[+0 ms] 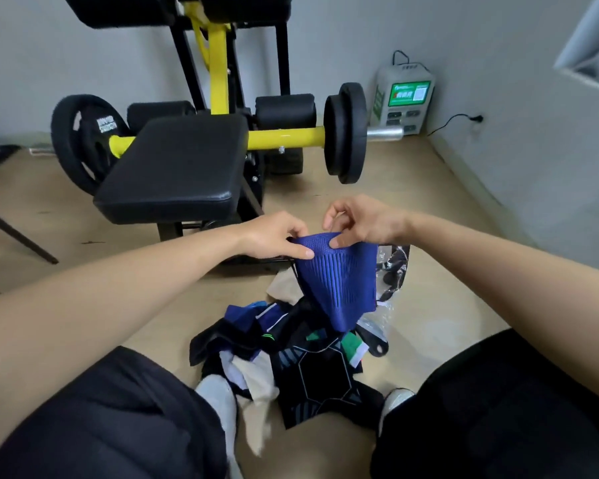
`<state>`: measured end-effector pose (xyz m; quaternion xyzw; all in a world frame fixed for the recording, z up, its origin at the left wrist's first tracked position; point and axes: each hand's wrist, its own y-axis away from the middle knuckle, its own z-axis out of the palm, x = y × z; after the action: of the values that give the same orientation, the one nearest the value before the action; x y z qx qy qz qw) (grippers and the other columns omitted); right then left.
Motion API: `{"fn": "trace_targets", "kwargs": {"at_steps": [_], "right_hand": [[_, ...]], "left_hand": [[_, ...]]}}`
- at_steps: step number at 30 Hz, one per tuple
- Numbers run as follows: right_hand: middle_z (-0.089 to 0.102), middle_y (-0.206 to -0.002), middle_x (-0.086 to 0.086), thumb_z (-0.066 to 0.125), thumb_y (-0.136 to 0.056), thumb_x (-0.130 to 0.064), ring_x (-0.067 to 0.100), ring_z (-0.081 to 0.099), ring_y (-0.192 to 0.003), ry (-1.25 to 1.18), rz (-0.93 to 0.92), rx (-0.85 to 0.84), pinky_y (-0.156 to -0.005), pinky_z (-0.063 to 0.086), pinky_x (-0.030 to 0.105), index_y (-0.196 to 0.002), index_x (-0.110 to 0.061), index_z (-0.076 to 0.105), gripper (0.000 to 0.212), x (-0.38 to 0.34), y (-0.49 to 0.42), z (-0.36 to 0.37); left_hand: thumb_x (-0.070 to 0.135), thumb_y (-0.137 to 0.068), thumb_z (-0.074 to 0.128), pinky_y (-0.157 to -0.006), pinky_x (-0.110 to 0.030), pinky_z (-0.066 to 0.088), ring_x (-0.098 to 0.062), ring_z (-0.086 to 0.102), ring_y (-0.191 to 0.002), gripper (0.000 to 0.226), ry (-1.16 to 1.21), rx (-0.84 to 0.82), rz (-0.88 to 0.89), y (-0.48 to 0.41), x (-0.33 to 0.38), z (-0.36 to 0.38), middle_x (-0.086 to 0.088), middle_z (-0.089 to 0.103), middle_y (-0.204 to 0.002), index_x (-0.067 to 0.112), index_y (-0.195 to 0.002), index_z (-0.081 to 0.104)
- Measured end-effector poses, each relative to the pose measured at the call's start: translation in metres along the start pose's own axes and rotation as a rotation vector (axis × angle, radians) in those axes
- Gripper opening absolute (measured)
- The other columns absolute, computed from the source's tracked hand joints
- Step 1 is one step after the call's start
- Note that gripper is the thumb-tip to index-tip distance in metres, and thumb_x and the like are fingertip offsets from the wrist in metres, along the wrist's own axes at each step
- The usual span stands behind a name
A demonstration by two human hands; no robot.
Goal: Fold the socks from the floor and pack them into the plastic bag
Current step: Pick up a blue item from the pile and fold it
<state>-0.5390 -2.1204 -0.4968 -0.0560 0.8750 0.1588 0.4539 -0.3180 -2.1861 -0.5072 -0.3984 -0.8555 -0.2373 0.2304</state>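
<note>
Pinching blue sock (339,281) at its top edge with both hands: left hand (277,236) with thumb on the near face and fingers behind, right hand (360,223) likewise, thumb pressed to the knit, other fingers curled above the edge. Both grips closed on the same sock, just beside each other. Held up in the air above the floor (429,305), long axis running down from the hands toward the sock pile (291,350) between the knees (narrowing at the lower end, overlapping the pile in view, contact unclear). Forearms reaching in from either side, wrists about level, backs of hands up. Judged early in the fold: spread flat, not yet doubled over. Key relation for the coming move — plastic bag (389,281) on the floor behind and to the right of the sock, so nearer the right hand; partly hidden, opening not discernible. Probably calls for bringing the lower end up to the grips, then passing rightward to the bag. Many loose socks in the pile — task judged far from done. Weight bench (173,167) beyond, well apart.
</note>
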Motion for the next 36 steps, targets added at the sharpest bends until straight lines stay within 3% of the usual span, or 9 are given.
{"fn": "trace_targets", "kwargs": {"at_steps": [3, 7, 12, 16, 19, 23, 27, 30, 36], "right_hand": [[0.066, -0.078, 0.007, 0.081, -0.079, -0.006, 0.014, 0.060, -0.070, 0.036, 0.055, -0.024, -0.066, 0.048, 0.022, -0.108, -0.009, 0.065, 0.033, 0.002, 0.007, 0.002], [0.068, -0.074, -0.006, 0.079, -0.082, -0.010, 0.008, 0.060, -0.064, 0.056, 0.138, -0.076, -0.058, 0.045, 0.016, -0.090, -0.011, 0.066, 0.015, 0.026, 0.019, 0.008], [0.066, -0.075, 0.001, 0.077, -0.085, -0.015, 0.016, 0.061, -0.070, 0.096, 0.227, -0.021, -0.069, 0.054, 0.038, -0.086, -0.007, 0.070, 0.011, 0.074, 0.022, 0.007], [0.068, -0.079, 0.007, 0.073, -0.089, -0.014, 0.018, 0.066, -0.071, 0.014, 0.207, 0.128, -0.070, 0.061, 0.036, -0.089, -0.007, 0.068, 0.009, 0.075, 0.011, -0.012], [0.064, -0.070, -0.001, 0.070, -0.092, -0.012, 0.008, 0.063, -0.061, -0.052, 0.163, 0.276, -0.057, 0.056, 0.022, -0.081, -0.012, 0.065, 0.012, 0.066, 0.003, -0.025], [0.065, -0.073, 0.001, 0.070, -0.091, -0.014, 0.004, 0.062, -0.056, -0.095, 0.130, 0.460, -0.054, 0.055, 0.019, -0.080, -0.014, 0.067, 0.012, 0.059, 0.007, -0.043], [0.070, -0.086, 0.005, 0.072, -0.091, -0.022, 0.014, 0.064, -0.073, -0.162, 0.162, 0.531, -0.071, 0.058, 0.033, -0.091, -0.008, 0.072, 0.014, 0.066, 0.016, -0.058], [0.070, -0.087, 0.004, 0.070, -0.092, -0.023, 0.017, 0.064, -0.078, -0.205, 0.192, 0.588, -0.077, 0.057, 0.038, -0.090, -0.010, 0.072, 0.013, 0.073, 0.023, -0.061], [0.068, -0.079, 0.003, 0.068, -0.093, -0.019, 0.015, 0.059, -0.069, -0.202, 0.235, 0.672, -0.061, 0.051, 0.028, -0.084, -0.012, 0.073, 0.013, 0.076, 0.022, -0.051]], "left_hand": [[0.029, -0.088, 0.077, -0.084, -0.037, 0.050, -0.017, 0.064, -0.080, 0.019, 0.064, 0.066, 0.050, 0.000, -0.005, 0.000, 0.013, 0.065, -0.070, 0.028, -0.074, 0.064], [0.026, -0.087, 0.080, -0.079, -0.037, 0.052, -0.011, 0.063, -0.073, 0.014, 0.187, 0.175, 0.102, -0.003, -0.015, -0.005, -0.005, 0.072, -0.080, 0.018, -0.082, 0.069], [0.033, -0.087, 0.078, -0.081, -0.043, 0.056, -0.017, 0.072, -0.079, 0.016, 0.178, 0.276, 0.019, -0.009, -0.048, -0.006, -0.002, 0.076, -0.082, 0.021, -0.083, 0.068], [0.053, -0.085, 0.073, -0.077, -0.045, 0.054, -0.020, 0.068, -0.076, 0.025, -0.036, 0.255, -0.092, -0.012, -0.080, -0.001, 0.005, 0.071, -0.075, 0.031, -0.077, 0.063], [0.045, -0.085, 0.077, -0.070, -0.040, 0.050, -0.015, 0.060, -0.064, 0.024, -0.013, 0.203, -0.118, -0.011, -0.094, 0.002, 0.003, 0.067, -0.070, 0.026, -0.079, 0.063], [0.032, -0.083, 0.082, -0.064, -0.028, 0.044, 0.001, 0.054, -0.054, 0.016, 0.004, 0.105, -0.145, -0.012, -0.095, 0.011, 0.011, 0.067, -0.066, 0.022, -0.079, 0.070], [0.032, -0.093, 0.070, -0.069, -0.031, 0.043, -0.010, 0.058, -0.067, 0.019, 0.170, 0.108, -0.198, -0.016, -0.088, 0.022, -0.003, 0.071, -0.076, 0.014, -0.088, 0.067], [0.030, -0.099, 0.062, -0.061, -0.029, 0.038, -0.012, 0.050, -0.063, 0.022, 0.231, 0.214, -0.263, -0.021, -0.071, 0.026, -0.002, 0.062, -0.072, 0.009, -0.094, 0.061], [0.035, -0.096, 0.066, -0.052, -0.030, 0.057, -0.019, 0.067, -0.092, 0.017, 0.320, 0.368, -0.337, -0.030, -0.054, 0.021, -0.005, 0.070, -0.097, 0.018, -0.096, 0.063]]}}
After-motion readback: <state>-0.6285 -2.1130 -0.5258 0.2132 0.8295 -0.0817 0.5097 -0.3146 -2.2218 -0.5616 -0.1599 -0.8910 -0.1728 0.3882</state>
